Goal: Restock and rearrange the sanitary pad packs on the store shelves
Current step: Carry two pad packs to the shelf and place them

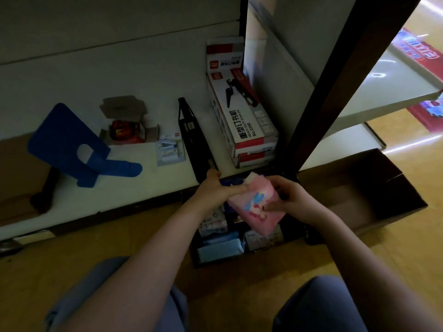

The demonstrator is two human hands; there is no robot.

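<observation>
So the pick-up step seems to be in hand. A pink pack is held just above the stock box on the floor and hasn't been shelved yet. It's gripped from both sides: the far end is held by the left hand, the right edge by the right hand, with the fingers of both curled tight on it. More packs, blue and pale ones, are left inside the box, so plenty of restocking is probably still to be done.

Next, a slot has to be picked for it, and the pack likely needs to be squared up before it's set down.

The catch is that the shelf right behind the box is taken up by stationery, no pads in sight. Stapler cartons are stacked straight behind the box, with a black bag beside them. Further left of the box sit a blister card, a small open carton and a blue stand. A dark post rises behind the box's right end, so a lift on that side could be blocked. An open cardboard box lies to the right of the stock box.
</observation>
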